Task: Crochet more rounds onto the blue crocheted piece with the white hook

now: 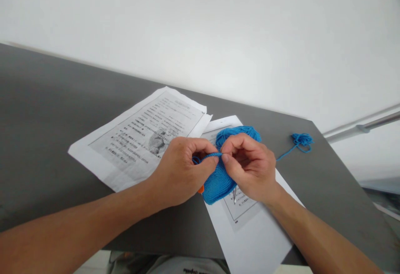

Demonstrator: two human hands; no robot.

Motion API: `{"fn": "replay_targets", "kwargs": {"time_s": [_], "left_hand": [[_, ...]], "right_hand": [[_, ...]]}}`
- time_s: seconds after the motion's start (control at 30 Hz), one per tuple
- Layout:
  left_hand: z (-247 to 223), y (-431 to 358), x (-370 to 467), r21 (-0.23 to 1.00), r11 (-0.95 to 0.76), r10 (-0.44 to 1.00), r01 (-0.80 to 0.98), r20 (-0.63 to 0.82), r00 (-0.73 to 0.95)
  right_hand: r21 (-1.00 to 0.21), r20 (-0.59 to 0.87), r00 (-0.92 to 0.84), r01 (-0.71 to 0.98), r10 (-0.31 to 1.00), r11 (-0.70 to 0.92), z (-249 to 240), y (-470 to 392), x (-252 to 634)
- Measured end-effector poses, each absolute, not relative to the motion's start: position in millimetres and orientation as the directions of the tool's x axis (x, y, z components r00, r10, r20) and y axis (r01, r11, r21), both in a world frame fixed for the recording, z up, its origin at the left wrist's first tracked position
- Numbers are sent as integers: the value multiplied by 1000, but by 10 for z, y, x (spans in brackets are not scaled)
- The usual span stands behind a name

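Observation:
A blue crocheted piece hangs below my fingers, over the printed sheets. My left hand is closed, pinching a braided-looking blue strip at the top of this piece between thumb and index finger. Close by on the right, my right hand pinches the end of the same strip, its fingertips almost touching the left ones. A thin metal tip, perhaps of a crochet hook, pokes out below my right hand; its other end is hidden. Beside my left palm shows a small orange item, mostly covered.
Behind my right hand lies a skein of blue yarn. A smaller yarn bundle sits toward the table's right edge, with a strand leading to my hands. Printed sheets and another page lie on the grey table, against a white wall.

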State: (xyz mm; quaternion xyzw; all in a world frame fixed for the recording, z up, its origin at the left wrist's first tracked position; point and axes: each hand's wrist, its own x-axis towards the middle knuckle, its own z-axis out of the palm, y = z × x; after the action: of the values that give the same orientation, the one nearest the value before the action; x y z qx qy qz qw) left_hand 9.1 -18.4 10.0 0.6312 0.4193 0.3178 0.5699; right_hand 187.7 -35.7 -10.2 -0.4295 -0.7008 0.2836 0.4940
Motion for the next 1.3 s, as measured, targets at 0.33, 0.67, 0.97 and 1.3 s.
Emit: {"fn": "replay_targets", "kwargs": {"time_s": [0.33,0.67,0.97,1.3], "left_hand": [[94,-177,89,985,5,888,171,-83,452],[76,-187,87,985,2,881,170,-82,467],[89,-174,102,983,2,881,182,-87,464],[104,-184,102,970,-57,880,238,-64,470]], "right_hand": [[-832,452,-159,281,878,479,-110,-367,1880],[-801,455,-158,356,876,481,-39,-354,1845],[-804,460,-155,345,875,484,-56,-353,1857],[-813,435,-180,343,882,471,-64,-360,1860]]}}
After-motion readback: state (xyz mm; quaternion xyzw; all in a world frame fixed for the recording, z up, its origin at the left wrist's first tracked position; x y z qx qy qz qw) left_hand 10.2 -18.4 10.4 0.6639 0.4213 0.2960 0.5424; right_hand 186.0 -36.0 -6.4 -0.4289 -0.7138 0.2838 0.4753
